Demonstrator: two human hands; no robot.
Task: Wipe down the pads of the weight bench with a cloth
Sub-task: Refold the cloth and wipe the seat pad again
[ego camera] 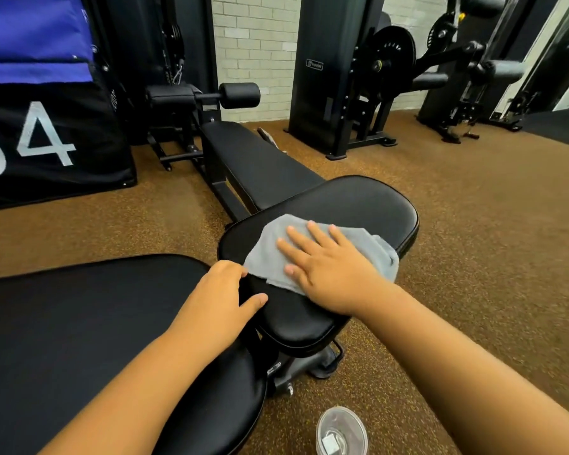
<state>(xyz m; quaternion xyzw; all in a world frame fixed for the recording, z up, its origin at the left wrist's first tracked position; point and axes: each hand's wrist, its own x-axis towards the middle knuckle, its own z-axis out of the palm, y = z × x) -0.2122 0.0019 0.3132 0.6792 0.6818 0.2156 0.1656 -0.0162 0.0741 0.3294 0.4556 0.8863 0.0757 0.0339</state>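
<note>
Right hand (329,270) flat on cloth (319,249) — mid-pad (358,205).

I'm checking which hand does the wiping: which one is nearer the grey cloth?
Right. The right hand presses flat on the grey cloth; the left hand grips the black pad's edge beside it.

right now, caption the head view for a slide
Right hand presses a grey cloth flat on the bench pad; left hand steadies its edge.
</note>
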